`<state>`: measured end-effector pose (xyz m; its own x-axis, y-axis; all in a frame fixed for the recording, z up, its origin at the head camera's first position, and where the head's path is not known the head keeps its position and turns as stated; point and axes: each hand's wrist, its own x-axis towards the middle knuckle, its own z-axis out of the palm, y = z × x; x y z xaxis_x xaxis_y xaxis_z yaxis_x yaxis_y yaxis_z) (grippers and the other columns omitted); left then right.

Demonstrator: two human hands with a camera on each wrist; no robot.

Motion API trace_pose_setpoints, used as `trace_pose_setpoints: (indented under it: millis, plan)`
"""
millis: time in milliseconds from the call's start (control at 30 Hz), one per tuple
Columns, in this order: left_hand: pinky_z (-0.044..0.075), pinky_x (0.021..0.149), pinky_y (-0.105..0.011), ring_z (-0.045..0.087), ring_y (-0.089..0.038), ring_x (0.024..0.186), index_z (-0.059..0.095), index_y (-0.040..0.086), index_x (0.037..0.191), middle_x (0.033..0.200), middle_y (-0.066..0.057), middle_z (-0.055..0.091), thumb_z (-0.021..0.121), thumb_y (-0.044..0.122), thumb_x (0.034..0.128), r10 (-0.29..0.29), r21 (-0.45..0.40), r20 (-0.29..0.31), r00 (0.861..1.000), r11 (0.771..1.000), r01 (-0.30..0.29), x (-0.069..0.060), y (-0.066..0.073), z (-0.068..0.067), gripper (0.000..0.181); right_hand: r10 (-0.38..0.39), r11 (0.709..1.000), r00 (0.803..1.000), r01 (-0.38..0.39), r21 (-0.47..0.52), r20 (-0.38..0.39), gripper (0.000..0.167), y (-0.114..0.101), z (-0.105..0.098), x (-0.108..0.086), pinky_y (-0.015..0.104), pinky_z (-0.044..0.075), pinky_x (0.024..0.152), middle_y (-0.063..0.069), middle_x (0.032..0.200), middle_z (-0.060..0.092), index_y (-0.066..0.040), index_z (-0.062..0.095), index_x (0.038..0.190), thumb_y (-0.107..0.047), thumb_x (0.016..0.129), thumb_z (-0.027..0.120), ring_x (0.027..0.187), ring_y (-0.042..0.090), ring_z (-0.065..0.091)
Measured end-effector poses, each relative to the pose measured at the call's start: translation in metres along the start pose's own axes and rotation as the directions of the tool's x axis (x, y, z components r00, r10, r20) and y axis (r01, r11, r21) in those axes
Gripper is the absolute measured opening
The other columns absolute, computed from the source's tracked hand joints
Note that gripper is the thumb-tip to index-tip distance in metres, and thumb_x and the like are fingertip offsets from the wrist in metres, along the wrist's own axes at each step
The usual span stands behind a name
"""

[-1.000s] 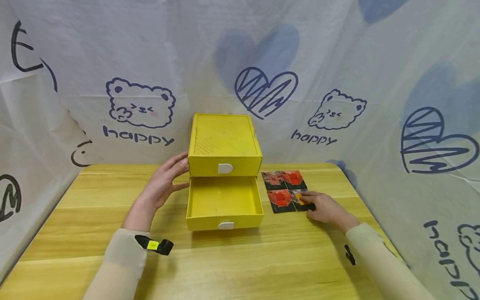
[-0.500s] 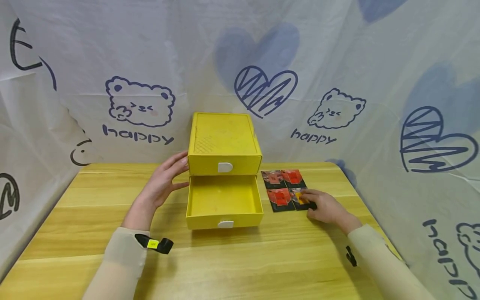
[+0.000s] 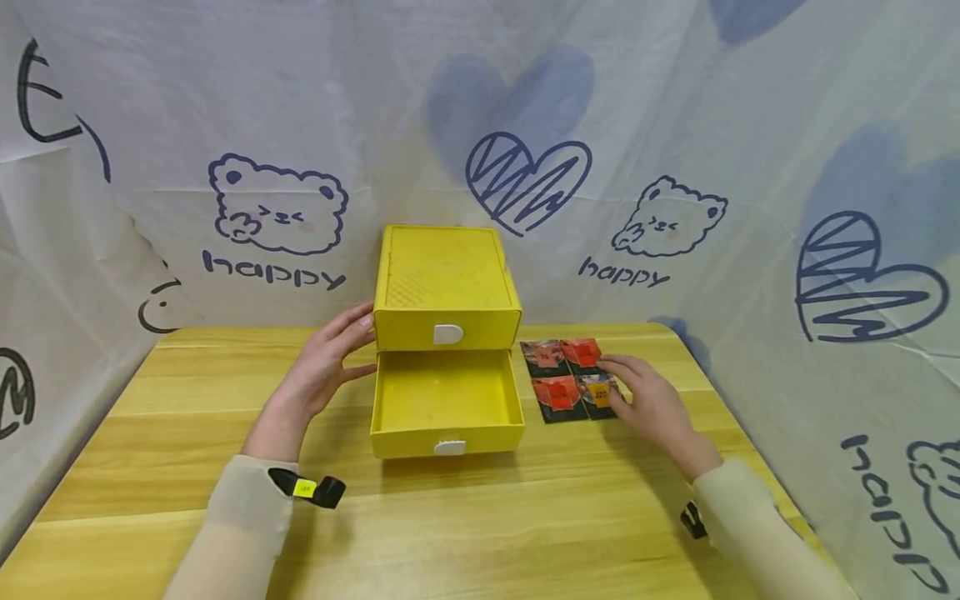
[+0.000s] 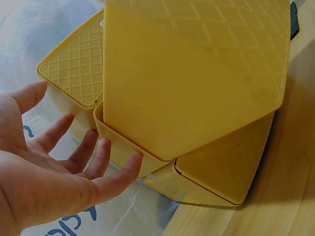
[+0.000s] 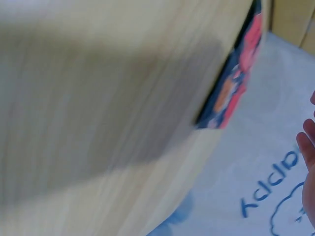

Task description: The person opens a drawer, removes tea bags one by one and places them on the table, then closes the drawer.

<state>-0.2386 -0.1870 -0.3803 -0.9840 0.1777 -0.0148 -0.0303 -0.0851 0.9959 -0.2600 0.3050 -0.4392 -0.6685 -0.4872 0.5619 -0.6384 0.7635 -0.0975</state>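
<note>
A yellow drawer box (image 3: pixel 448 268) stands at the back of the table, its lower drawer (image 3: pixel 448 396) pulled out with a bare floor and its upper drawer (image 3: pixel 408 332) closed. My left hand (image 3: pixel 322 367) is at the box's left side, fingertips against it; the left wrist view shows those fingers spread along the yellow side (image 4: pixel 147 78). To the right of the box, flat red-and-black packets (image 3: pixel 558 398) lie in a block, one with an orange patch (image 3: pixel 598 395). My right hand (image 3: pixel 656 408) hovers at their right edge, fingers extended, holding nothing.
White cloth (image 3: pixel 405 108) printed with bears and hearts hangs behind and beside the wooden table (image 3: pixel 465 533). Black straps with small devices sit on both wrists, the left strap (image 3: pixel 307 487) bearing a yellow label.
My right hand has lifted off the orange-patched packet and shifted slightly up and back, uncovering it. The packets lie as before, and my left hand keeps its place at the box.
</note>
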Motion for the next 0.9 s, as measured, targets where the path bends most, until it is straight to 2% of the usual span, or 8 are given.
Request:
trace_pose_setpoints:
  millis: [133, 267, 400, 533, 600, 733, 900]
  plan:
    - [0.033, 0.116, -0.067, 0.027, -0.038, 0.152, 0.026, 0.012, 0.166, 0.17, -0.012, 0.025, 0.053, 0.043, 0.1086, -0.004, 0.001, 0.001, 1.0, 1.0, 0.004, 0.0, -0.001, 0.0, 0.07, -0.083, 0.996, 0.994, 0.084, 0.01, -0.078, 0.043, -0.016, -0.004, 0.008, 0.053, 0.059, 0.088, 0.019, 0.128, 0.067, 0.002, 0.069, 0.125, 0.005, 0.082, 0.074, 0.114, 0.04, 0.064]
    - [0.033, 0.116, -0.068, 0.027, -0.039, 0.153, 0.026, 0.012, 0.166, 0.17, -0.012, 0.024, 0.053, 0.044, 0.1085, -0.005, 0.006, 0.003, 1.0, 1.0, 0.005, -0.001, -0.001, -0.001, 0.071, -0.167, 0.985, 0.976, 0.172, 0.026, -0.14, 0.042, -0.032, -0.006, 0.014, 0.051, 0.059, 0.086, 0.018, 0.126, 0.067, 0.002, 0.07, 0.123, 0.003, 0.081, 0.073, 0.112, 0.039, 0.064]
    - [0.034, 0.116, -0.068, 0.027, -0.039, 0.152, 0.027, 0.013, 0.166, 0.17, -0.012, 0.025, 0.053, 0.044, 0.1086, -0.004, 0.009, 0.001, 1.0, 1.0, 0.004, -0.001, -0.001, 0.0, 0.07, -0.215, 0.973, 0.959, 0.228, 0.047, -0.186, 0.031, -0.052, -0.01, 0.021, 0.048, 0.06, 0.085, 0.016, 0.125, 0.068, 0.0, 0.071, 0.122, -0.007, 0.093, 0.064, 0.11, 0.036, 0.065]
    - [0.034, 0.116, -0.068, 0.028, -0.038, 0.152, 0.028, 0.014, 0.165, 0.17, -0.011, 0.026, 0.053, 0.043, 0.1087, -0.001, 0.01, 0.001, 1.0, 1.0, 0.001, -0.001, -0.001, 0.0, 0.069, -0.283, 0.952, 0.927, 0.303, 0.048, -0.247, 0.034, -0.072, -0.015, 0.029, 0.043, 0.061, 0.081, 0.015, 0.123, 0.069, 0.0, 0.072, 0.12, -0.021, 0.105, 0.05, 0.106, 0.033, 0.067]
    - [0.034, 0.116, -0.068, 0.028, -0.038, 0.152, 0.028, 0.014, 0.165, 0.17, -0.011, 0.026, 0.053, 0.043, 0.1087, 0.0, 0.01, 0.002, 1.0, 1.0, 0.0, 0.0, -0.001, 0.0, 0.069, -0.321, 0.936, 0.906, 0.347, 0.051, -0.276, 0.034, -0.082, -0.017, 0.033, 0.042, 0.061, 0.079, 0.016, 0.123, 0.07, 0.0, 0.073, 0.119, -0.02, 0.105, 0.049, 0.104, 0.032, 0.068]
    - [0.033, 0.116, -0.068, 0.027, -0.039, 0.152, 0.027, 0.013, 0.166, 0.17, -0.011, 0.025, 0.053, 0.043, 0.1087, 0.002, 0.009, 0.003, 1.0, 1.0, -0.002, 0.0, -0.001, 0.0, 0.069, -0.381, 0.908, 0.872, 0.416, 0.055, -0.309, 0.028, -0.102, -0.02, 0.039, 0.041, 0.061, 0.078, 0.016, 0.122, 0.07, 0.0, 0.074, 0.117, -0.009, 0.098, 0.055, 0.104, 0.03, 0.069]
    - [0.033, 0.116, -0.068, 0.028, -0.038, 0.152, 0.027, 0.013, 0.166, 0.17, -0.011, 0.025, 0.053, 0.043, 0.1086, 0.0, 0.003, 0.002, 1.0, 1.0, 0.0, 0.0, -0.001, 0.0, 0.069, -0.433, 0.882, 0.846, 0.469, 0.049, -0.311, 0.027, -0.123, -0.019, 0.042, 0.043, 0.062, 0.082, 0.017, 0.121, 0.071, 0.0, 0.074, 0.116, -0.009, 0.1, 0.054, 0.105, 0.031, 0.07]
